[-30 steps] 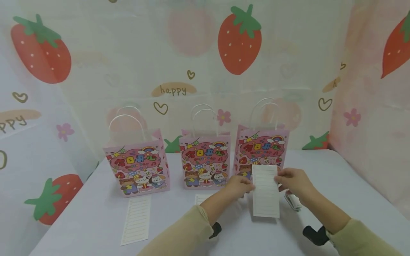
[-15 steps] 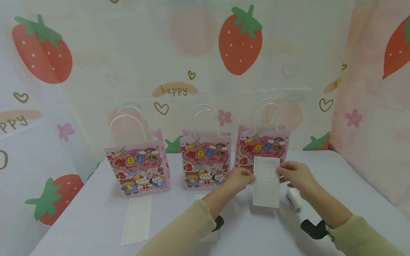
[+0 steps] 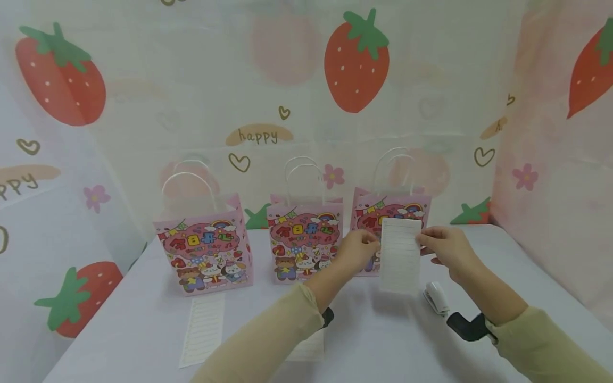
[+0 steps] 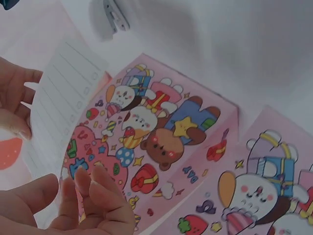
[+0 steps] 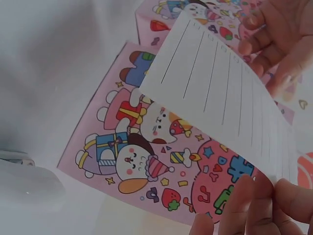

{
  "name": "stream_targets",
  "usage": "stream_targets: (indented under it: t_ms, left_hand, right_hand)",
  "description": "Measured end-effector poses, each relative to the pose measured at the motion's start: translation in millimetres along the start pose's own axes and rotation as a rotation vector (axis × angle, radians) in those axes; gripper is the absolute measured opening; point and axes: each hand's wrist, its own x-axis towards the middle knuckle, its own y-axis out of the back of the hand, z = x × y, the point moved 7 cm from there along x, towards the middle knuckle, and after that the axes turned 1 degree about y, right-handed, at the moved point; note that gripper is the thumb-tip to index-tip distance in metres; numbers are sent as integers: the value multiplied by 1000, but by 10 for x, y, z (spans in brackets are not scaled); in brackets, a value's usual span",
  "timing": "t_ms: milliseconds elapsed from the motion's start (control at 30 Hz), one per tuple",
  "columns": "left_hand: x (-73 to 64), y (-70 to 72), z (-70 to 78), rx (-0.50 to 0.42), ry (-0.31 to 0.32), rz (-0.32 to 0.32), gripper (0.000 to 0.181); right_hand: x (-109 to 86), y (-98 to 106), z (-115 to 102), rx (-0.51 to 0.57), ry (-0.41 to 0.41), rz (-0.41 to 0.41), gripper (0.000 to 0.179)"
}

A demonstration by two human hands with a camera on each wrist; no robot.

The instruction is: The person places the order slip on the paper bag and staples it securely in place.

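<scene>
The person's two forearms reach inward from the near side of the table (image 3: 369, 356), angled toward each other, hands level and either side of a lined sheet (image 3: 400, 258). The left hand (image 3: 354, 251) pinches the sheet's left edge in a narrow grip, its fingers bent; the right hand (image 3: 447, 249) pinches the opposite edge between thumb and fingers, its lower fingers bent beneath. Between them the sheet hangs nearly upright above the table, just in front of the right-hand pink bag (image 3: 366, 226), covering part of its printed face; the wrist views show the paper curving. The left forearm passes over a second sheet (image 3: 310, 347), partly hiding it, near the middle bag (image 3: 304, 239). A white stapler (image 3: 435, 299) lies near the right wrist, below that hand. Another sheet (image 3: 203, 330) lies before the left-hand bag (image 3: 203, 250).
</scene>
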Motion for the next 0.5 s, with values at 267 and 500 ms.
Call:
stream_targets:
  t_ms: [267, 500]
  left_hand:
    - [40, 130, 247, -39, -123, 90, 17]
    - [61, 195, 579, 205, -396, 222, 38]
  right_hand:
    - [79, 32, -104, 48, 8, 22, 41]
    - [134, 61, -175, 72, 13, 33, 40]
